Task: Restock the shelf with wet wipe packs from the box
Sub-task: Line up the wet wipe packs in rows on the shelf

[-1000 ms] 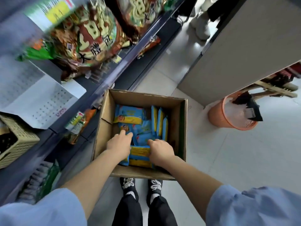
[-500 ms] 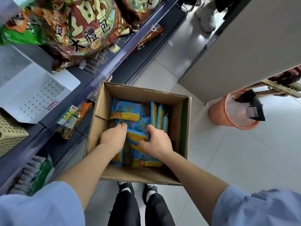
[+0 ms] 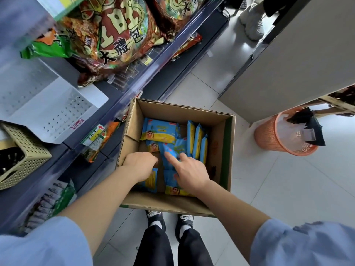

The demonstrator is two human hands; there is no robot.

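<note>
Since a moment ago the right hand [image 3: 192, 170] has let go and spread its fingers. The left hand [image 3: 141, 166] stays curled, grip hidden, among wet wipe packs [image 3: 159, 131] in the box [image 3: 229, 150] on the floor.

An orange mesh bin [image 3: 276, 139] stood on the pale floor tiles, black wrappers [image 3: 309, 124] lying in it. Left of the bin lay big red snack bags [image 3: 115, 33]; further left, a beige basket [image 3: 25, 156].

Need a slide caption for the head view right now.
Both hands, left and right, reach into the box of blue wipe packs beside the shelf.
</note>
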